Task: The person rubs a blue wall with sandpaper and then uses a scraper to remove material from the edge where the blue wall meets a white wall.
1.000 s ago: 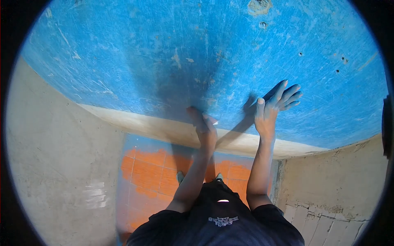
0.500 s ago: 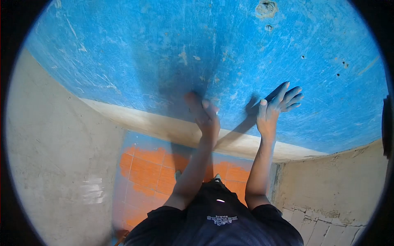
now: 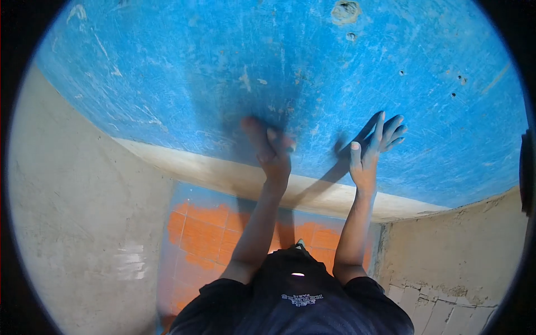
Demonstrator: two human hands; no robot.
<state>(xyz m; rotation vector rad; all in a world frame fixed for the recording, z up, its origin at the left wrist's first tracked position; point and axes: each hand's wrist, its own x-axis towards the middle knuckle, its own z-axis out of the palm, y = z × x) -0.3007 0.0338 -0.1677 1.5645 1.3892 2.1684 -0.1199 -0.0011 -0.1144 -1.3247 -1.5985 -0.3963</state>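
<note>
A scuffed blue wall fills the upper part of the head view. My left hand is up against its lower part, smeared by motion, with a reddish-brown blur at the upper side of the hand; I cannot tell whether it holds anything. To the right, my right hand is raised close before the wall, its fingers and thumb apart and nothing in it. Bluish dust coats those fingers. Shadows of both hands and arms fall on the blue surface.
Along the wall's foot runs a pale band. Below lies an orange tiled floor, partly dusted blue. Bare grey plaster stands on the left, and a rough beige wall on the right. Chipped holes mark the blue wall.
My left hand has shifted slightly left along the wall, still blurred. My right hand stays raised with its fingers apart. The whole view has shifted a little.
</note>
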